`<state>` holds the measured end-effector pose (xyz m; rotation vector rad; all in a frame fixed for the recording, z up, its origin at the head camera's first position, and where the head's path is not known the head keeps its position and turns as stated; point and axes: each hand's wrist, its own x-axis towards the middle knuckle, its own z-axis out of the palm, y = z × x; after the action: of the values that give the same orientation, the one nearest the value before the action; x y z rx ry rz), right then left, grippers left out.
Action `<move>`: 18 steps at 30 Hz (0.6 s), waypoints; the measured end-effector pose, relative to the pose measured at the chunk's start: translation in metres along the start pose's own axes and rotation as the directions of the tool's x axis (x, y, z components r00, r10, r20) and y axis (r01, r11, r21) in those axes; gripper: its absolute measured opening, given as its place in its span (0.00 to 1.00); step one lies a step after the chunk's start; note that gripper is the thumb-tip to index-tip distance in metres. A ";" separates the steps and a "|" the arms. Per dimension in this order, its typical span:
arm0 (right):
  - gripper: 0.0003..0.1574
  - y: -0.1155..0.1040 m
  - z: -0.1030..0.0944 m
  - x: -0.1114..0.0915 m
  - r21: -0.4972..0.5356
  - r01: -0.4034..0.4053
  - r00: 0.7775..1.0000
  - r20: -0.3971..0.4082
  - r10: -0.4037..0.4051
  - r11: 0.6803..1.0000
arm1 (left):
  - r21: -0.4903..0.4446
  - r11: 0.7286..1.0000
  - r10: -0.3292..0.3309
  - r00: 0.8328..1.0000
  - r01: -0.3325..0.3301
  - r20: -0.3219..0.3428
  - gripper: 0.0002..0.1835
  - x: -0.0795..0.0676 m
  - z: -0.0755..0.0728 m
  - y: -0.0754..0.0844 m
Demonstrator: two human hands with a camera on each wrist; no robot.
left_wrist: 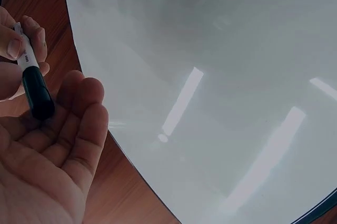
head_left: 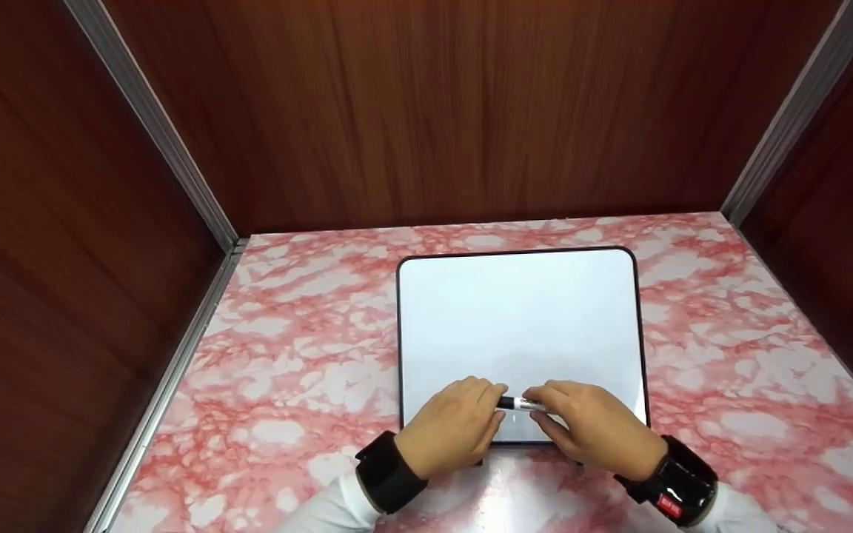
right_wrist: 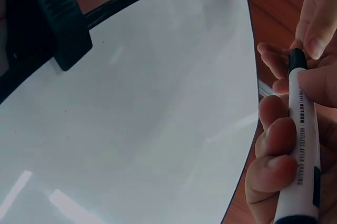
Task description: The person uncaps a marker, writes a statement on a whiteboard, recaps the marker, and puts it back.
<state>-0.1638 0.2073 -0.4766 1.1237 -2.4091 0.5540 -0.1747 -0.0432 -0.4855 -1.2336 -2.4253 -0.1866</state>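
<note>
A white marker [head_left: 529, 404] with a black cap [head_left: 506, 402] is held level between my hands, above the near edge of a whiteboard [head_left: 519, 318]. My right hand [head_left: 597, 423] grips the white barrel, its fingers curled around it in the right wrist view, where printed lettering shows on the marker [right_wrist: 304, 145]. At the cap end, my left hand [head_left: 452, 422] pinches the cap between thumb and index finger. In the left wrist view its other fingers [left_wrist: 87, 145] lie loosely bent beside the dark cap [left_wrist: 38, 95]. The cap covers the marker's tip.
The black-framed whiteboard stands on a red-and-white marbled table [head_left: 286, 400]. A dark clip-like piece [right_wrist: 63, 18] grips the board's edge in the right wrist view. Brown wood-grain panels [head_left: 471, 111] with metal corner strips [head_left: 160, 126] enclose the table's back and sides.
</note>
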 end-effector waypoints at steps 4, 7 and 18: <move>0.15 -0.001 0.001 0.000 0.012 0.010 1.000 -0.002 -0.010 1.000 | 0.043 0.999 0.016 0.999 -0.017 0.042 0.11 0.000 0.000 0.000; 0.15 -0.002 0.002 0.000 0.012 0.018 1.000 0.006 -0.018 1.000 | 0.066 0.997 0.036 0.997 -0.041 0.065 0.09 -0.001 0.001 -0.001; 0.16 -0.001 0.003 -0.002 0.060 0.087 0.996 0.013 -0.088 0.994 | -0.002 0.994 0.108 0.989 -0.108 0.101 0.05 -0.005 -0.002 -0.009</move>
<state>-0.1620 0.2066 -0.4797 1.2564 -2.3572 0.5937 -0.1787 -0.0523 -0.4852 -1.4002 -2.4339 -0.0904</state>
